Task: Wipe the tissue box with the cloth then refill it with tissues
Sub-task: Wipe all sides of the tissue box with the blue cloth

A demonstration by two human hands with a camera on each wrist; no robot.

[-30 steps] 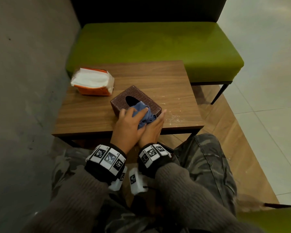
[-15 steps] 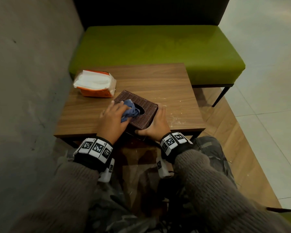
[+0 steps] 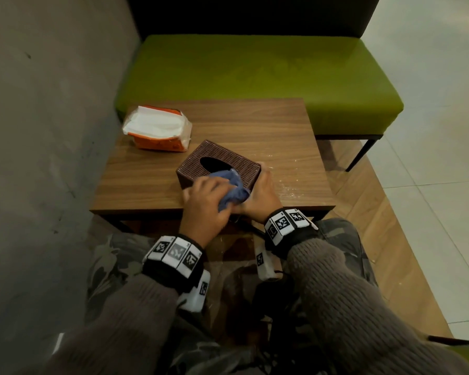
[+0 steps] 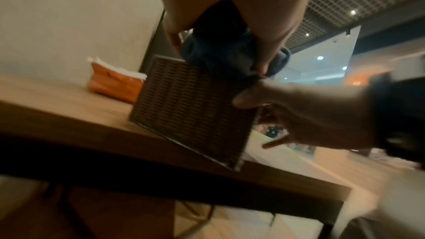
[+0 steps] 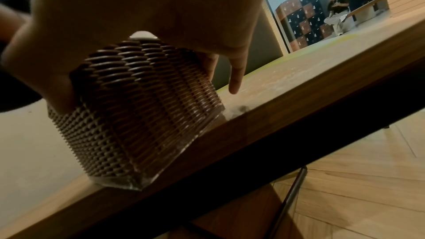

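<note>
left hand (image 3: 205, 201) grip on cloth (image 3: 234, 189), tissue box (image 3: 220, 165) near table (image 3: 146, 185) edge

Both arms wear loose, chunky-knit sleeves (image 3: 349, 301) of grey-brown wool with an open, ribbed texture. Just above the left hand (image 3: 205, 205) and the right hand (image 3: 260, 197) each wrist carries a black strap faced with a row of white square tiles printed with black-and-white coded markers, and a small white camera block bearing one more marker hangs beneath each strap. Below the sleeves, the legs are in camouflage trousers (image 3: 111, 263) of mottled grey and olive.
</note>
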